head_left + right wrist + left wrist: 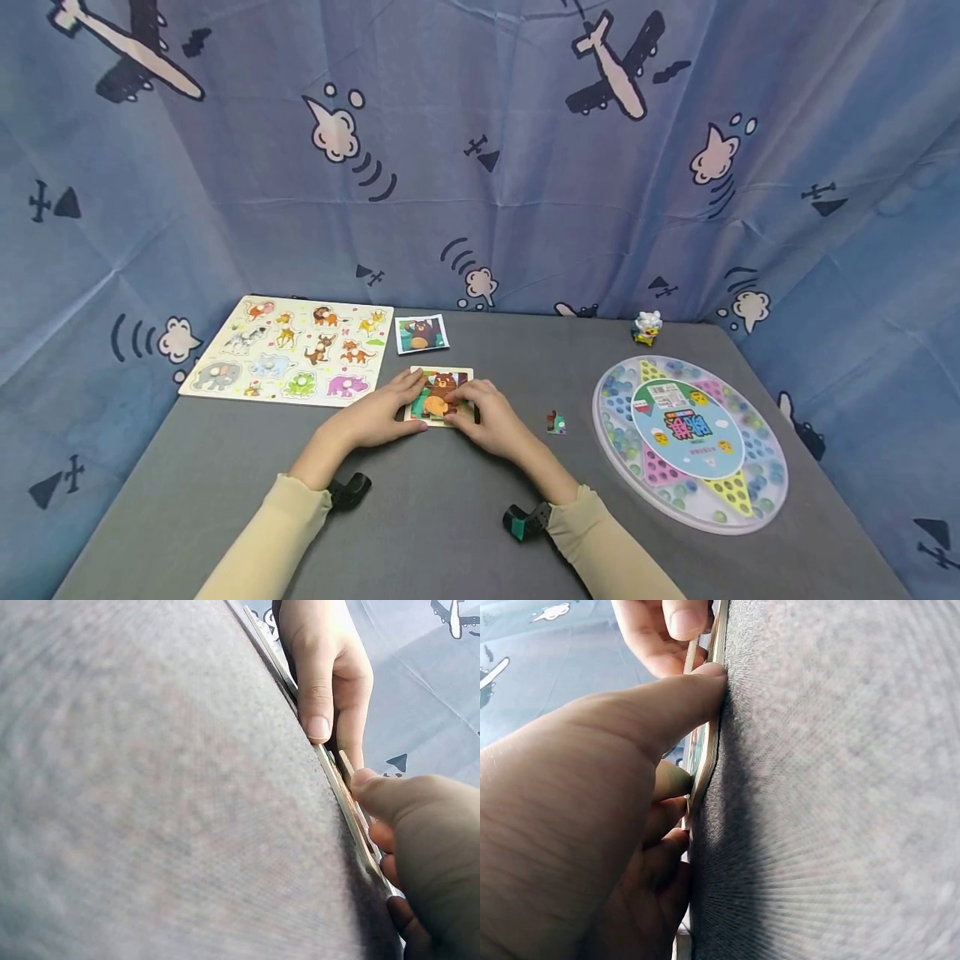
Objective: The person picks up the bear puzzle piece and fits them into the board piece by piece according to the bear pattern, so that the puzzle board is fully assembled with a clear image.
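Observation:
A small wooden jigsaw board (454, 369) with a brown bear picture lies on the grey table between both hands. My left hand (384, 411) holds it at the left side, thumb at the near edge and fingers toward the far edge. With thumb and fingers, my right hand (487, 418) pinches a thin jigsaw piece (346, 760), which sits tilted over the board in the right wrist view. The hand partly hides the board's right side. A loose jigsaw piece (556, 422) lies to the right, and a bear picture card (422, 334) lies behind the board.
An animal peg puzzle (292, 354) lies at the left. On the right is a round board game (690, 444) with a star pattern and marbles, and a small figurine (647, 327) stands behind it. A blue curtain (480, 167) with printed planes hangs around the table.

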A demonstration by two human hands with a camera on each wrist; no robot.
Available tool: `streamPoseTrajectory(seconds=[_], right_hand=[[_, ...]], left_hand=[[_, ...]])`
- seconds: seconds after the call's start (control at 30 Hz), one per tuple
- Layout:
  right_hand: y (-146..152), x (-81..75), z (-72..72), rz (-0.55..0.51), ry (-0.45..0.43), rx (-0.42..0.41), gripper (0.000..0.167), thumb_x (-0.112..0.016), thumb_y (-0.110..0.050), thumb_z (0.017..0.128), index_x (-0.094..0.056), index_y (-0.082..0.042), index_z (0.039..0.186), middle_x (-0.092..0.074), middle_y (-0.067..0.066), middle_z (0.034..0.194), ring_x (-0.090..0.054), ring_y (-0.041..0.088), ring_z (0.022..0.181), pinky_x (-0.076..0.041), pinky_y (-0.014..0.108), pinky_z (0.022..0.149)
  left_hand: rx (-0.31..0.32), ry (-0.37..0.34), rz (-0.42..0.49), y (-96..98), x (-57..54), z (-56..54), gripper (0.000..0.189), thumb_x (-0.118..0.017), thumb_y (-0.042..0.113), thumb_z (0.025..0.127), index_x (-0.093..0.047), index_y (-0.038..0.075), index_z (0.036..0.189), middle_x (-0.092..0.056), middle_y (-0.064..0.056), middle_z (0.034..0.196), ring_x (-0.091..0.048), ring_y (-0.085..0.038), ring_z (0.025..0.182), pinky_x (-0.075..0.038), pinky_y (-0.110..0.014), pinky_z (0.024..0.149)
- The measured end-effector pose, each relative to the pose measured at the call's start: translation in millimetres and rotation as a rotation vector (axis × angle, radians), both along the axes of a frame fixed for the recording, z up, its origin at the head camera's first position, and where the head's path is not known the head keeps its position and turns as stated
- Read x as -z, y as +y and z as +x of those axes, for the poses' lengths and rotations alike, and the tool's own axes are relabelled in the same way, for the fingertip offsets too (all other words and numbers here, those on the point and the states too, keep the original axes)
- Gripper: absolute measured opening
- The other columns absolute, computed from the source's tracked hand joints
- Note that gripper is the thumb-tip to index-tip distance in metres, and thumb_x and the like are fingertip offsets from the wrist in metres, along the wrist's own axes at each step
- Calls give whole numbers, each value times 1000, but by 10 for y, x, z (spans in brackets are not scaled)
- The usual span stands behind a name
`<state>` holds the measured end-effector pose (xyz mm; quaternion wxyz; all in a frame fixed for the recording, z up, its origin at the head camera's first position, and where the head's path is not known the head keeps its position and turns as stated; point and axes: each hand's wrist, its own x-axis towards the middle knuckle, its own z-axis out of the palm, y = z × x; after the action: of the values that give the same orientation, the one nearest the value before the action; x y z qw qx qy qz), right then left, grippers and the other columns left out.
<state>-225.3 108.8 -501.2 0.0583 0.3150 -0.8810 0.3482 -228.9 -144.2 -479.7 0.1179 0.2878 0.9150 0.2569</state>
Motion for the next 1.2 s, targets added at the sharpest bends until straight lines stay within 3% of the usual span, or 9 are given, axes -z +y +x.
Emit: streamPoseTrajectory(seconds=[0.4, 0.7, 0.87, 1.2], right_hand=[[-12, 48, -6, 29, -38, 20, 23, -81, -22, 97, -78, -10, 117, -69, 8, 119, -59, 25, 111, -51, 47, 94], [-20, 74, -3, 32, -29, 33, 24, -81, -23, 96, -79, -11, 117, -69, 7, 118, -58, 23, 108, -51, 42, 91], [-37, 68, 5, 28, -34, 39, 24, -81, -24, 96, -79, -12, 117, -69, 7, 118, -58, 23, 108, -50, 41, 90], [-25, 41, 15, 10, -25, 44, 23, -81, -22, 96, -79, -11, 116, -69, 6, 116, -58, 24, 108, -51, 45, 91]], left_hand=[[1, 18, -4, -7, 14, 13, 80, -69, 40, 104, -36, -2, 163, -24, -20, 174, -17, -40, 163, -25, -55, 129], [0, 20, -17, 46, -72, 82, 78, -69, 34, 104, -36, -7, 161, -24, -24, 173, -17, -42, 162, -24, -55, 129], [19, 45, -25, 40, -97, 147, 75, -70, 29, 104, -37, -7, 161, -25, -26, 172, -18, -43, 161, -24, -56, 129], [71, 38, -40, -7, -89, 367, 67, -69, 32, 104, -46, 3, 160, -35, -13, 171, -25, -42, 160, -31, -59, 126]])
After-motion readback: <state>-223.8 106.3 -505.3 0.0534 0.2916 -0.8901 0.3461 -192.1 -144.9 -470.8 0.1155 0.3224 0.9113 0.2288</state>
